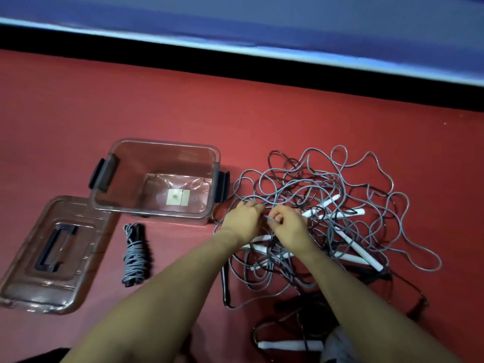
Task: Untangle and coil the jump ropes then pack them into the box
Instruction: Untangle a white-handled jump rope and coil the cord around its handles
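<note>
- Two bare hands work at a tangle of jump ropes (327, 205) spread over a red floor mat (78, 113), right of the middle and reaching toward its near edge.
- The left hand (245, 221) rests on the tangle's left fringe, fingers curled into the grey cords; what exactly it grips cannot be told.
- The right hand (286, 226), just beside it, pinches a thin grey strand between thumb and fingertips.
- White handles (360, 248) lie scattered through the tangle (several crossed over one another), with dark cords and black handles mixed in.
- A clear plastic box (117, 208) with black side latches stands open to the left of the tangle, close to its outer loops; only a pale label shows on its bottom.
- One coiled rope (134, 254), grey and wound tight, lies on the mat in front of the box, apart from it.
- The box's lid (26, 284), with a black handle, lies flat toward the mat's near left corner, its far corner tucked under the box.
- Another white handle (288, 345) lies at the near edge, beside the right forearm.
</note>
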### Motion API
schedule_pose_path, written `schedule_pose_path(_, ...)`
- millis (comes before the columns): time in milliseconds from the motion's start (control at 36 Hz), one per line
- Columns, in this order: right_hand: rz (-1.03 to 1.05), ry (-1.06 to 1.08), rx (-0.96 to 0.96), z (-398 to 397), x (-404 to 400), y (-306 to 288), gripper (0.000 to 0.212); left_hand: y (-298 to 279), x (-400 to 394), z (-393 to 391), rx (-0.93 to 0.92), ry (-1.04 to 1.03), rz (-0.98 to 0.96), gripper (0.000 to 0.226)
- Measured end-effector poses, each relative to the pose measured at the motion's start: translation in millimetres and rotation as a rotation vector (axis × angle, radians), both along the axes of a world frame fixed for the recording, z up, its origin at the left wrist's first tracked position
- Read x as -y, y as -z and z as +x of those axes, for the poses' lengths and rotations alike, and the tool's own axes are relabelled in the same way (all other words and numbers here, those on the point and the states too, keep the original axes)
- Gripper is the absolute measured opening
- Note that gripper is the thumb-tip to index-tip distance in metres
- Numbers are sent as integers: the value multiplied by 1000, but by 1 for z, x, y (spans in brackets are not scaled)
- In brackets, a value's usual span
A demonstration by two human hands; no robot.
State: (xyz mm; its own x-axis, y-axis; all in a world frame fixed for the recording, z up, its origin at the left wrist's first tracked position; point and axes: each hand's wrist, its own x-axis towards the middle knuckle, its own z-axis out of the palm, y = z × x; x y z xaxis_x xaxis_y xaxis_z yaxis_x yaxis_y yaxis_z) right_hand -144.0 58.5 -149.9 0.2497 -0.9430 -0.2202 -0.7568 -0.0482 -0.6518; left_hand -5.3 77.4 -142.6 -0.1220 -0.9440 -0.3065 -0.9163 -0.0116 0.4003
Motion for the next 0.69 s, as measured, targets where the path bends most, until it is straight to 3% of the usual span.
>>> schedule_pose_path(167,-112,35,221,-3,-1,-37,21,-46,-2,9,-152,-47,-174,6)
schedule_pose_path(306,-96,65,343,-3,-12,-100,12,-113,-8,16,-180,16,-316,12)
schedule_pose_path(500,-206,28,373,-2,-19,-179,15,-198,-21,17,-238,-15,-494,14)
schedule_pose_path(583,-193,-22,338,-3,-20,-208,5,-234,-27,17,-271,-26,-577,13)
schedule_pose_path(694,-180,-106,277,-4,-28,-243,20,-285,-35,16,-401,-66,-696,8)
